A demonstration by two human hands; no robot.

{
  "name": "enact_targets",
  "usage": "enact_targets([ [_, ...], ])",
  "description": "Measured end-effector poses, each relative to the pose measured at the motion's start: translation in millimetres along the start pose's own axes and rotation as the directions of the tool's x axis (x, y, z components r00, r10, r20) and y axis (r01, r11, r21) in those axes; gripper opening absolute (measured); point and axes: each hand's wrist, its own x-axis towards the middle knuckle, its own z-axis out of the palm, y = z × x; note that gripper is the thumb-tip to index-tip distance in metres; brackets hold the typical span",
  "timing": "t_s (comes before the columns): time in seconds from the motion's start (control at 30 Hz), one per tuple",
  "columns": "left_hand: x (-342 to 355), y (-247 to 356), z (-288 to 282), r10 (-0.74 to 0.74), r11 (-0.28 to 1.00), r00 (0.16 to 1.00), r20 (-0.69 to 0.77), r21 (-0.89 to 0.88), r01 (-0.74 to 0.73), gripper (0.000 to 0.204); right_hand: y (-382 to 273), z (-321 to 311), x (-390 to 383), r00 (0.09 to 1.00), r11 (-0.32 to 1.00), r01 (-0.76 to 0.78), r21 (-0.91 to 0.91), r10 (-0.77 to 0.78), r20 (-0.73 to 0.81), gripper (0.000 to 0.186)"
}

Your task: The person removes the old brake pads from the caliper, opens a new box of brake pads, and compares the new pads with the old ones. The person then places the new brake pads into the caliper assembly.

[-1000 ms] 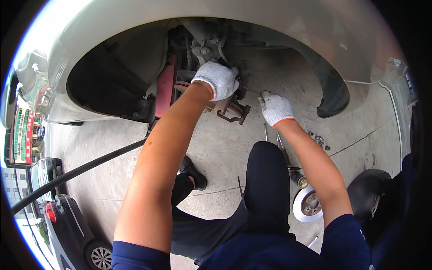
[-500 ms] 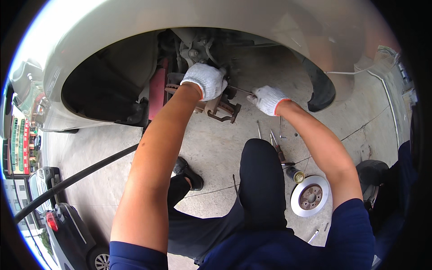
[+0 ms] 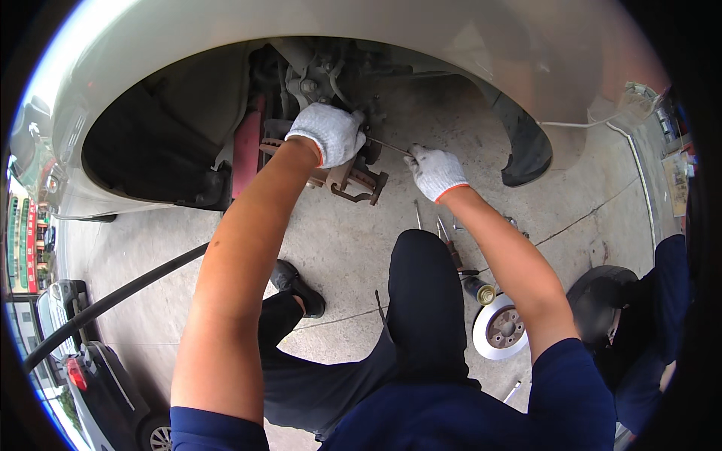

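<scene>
My left hand [image 3: 325, 134], in a white knit glove, is closed at the back of the brake assembly inside the wheel arch. Its fingertips are hidden, so what they hold does not show. A thin metal rod-like tool [image 3: 389, 146] runs from beside that hand to my right hand [image 3: 436, 171], also gloved, which grips its outer end. Under my left wrist the rusty brake caliper bracket [image 3: 359, 185] juts out. A worn brake disc edge [image 3: 271, 146] and a red panel [image 3: 247, 143] lie to the left of it.
The pale car fender [image 3: 301, 19] arches overhead. On the concrete lie screwdrivers [image 3: 453, 252], a spray can [image 3: 480, 291] and a loose brake disc [image 3: 502, 328]. A black hose [image 3: 120, 302] crosses at left. Another person [image 3: 662, 323] is at right, beside a tire [image 3: 594, 301].
The whole view has shifted a little, so the car and tools appear slightly further left. My right hand still grips the tool, its wrist angled slightly differently; my left hand stays at the brake assembly.
</scene>
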Motion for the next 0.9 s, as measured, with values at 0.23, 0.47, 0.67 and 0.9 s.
enact_targets([
  [0.23, 2.2, 4.0, -4.9, -0.013, 0.999, 1.000, 0.005, 0.041, 0.013, 0.039, -14.5, 72.9, 44.9, 0.986, 0.975, -0.142, 0.171, 0.123, 0.116, 0.035],
  [0.47, -4.5, -8.4, 4.3, -0.021, 1.000, 0.999, 0.044, 0.024, 0.020, 0.040, -32.4, -72.7, 13.3, 0.943, 0.985, 0.109, -0.135, -0.059, 0.329, 0.044],
  [0.67, -0.5, -1.3, 3.2, -0.051, 0.999, 0.999, 0.005, 0.003, 0.051, 0.042, -108.1, -162.0, 18.3, 0.953, 0.935, 0.112, -0.336, -0.005, 0.304, 0.023],
  [0.9, -2.1, -0.3, 1.0, -0.008, 1.000, 0.999, -0.038, 0.001, 0.008, 0.039, -9.2, -18.1, -3.2, 1.000, 0.998, -0.008, -0.065, 0.009, 0.015, 0.030],
])
